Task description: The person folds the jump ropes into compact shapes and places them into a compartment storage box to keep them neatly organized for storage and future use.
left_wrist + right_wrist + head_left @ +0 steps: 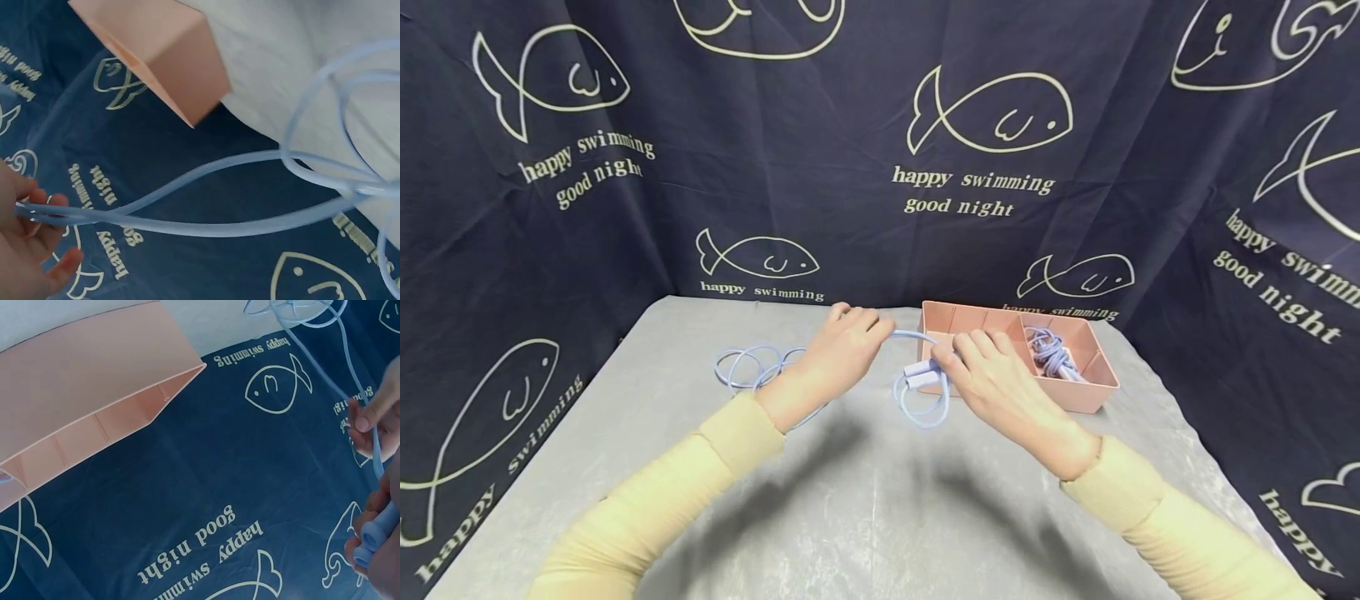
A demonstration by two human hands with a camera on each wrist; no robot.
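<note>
A light blue jump rope (917,334) runs between the two hands in the head view. My right hand (996,379) grips its two pale handles (922,375) side by side; their hollow ends (375,536) point out of the fist in the right wrist view. A small loop of rope (922,423) hangs below them. My left hand (842,354) pinches strands of the rope (69,215) between thumb and fingers. More rope lies in loose coils (741,367) on the table, beyond the left wrist.
A pink divided box (1078,396) stands at the table's back right, just behind the right hand. Its right compartment holds a bundled blue cord (1051,354) with a whitish end. Dark fish-print cloth (865,167) hangs around the grey table (880,517).
</note>
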